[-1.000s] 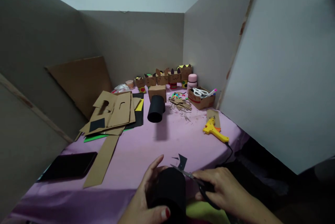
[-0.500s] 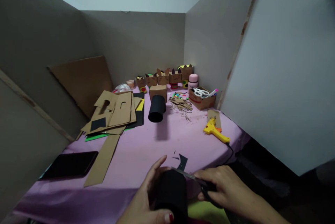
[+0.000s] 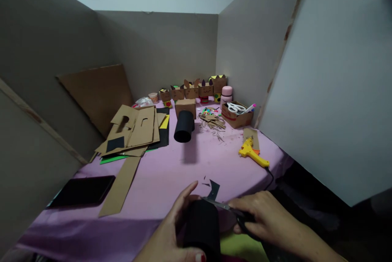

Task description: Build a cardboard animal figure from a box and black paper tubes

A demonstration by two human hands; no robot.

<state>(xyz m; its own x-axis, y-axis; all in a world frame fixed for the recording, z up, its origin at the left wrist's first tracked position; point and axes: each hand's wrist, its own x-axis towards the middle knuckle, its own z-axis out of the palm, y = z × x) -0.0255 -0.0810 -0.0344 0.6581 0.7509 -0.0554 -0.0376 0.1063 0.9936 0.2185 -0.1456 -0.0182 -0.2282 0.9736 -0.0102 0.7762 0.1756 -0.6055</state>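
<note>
- Gripping the black paper roll (image 3: 202, 227), the left hand (image 3: 174, 231) wraps its side at the near edge of the bench (image 3: 159, 176).
- Clamped on the scissors (image 3: 219, 204), the right hand (image 3: 265, 221) sets the blades at the roll's top rim.
- 1 yellow glue gun (image 3: 252, 154) lies well apart, further right.

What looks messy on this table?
Cardboard scraps lie strewn in a heap at the back of the pink cloth, and small black snippets are scattered just beyond the scissors. A black tube lies tipped on its side. Nothing looks broken.
</note>
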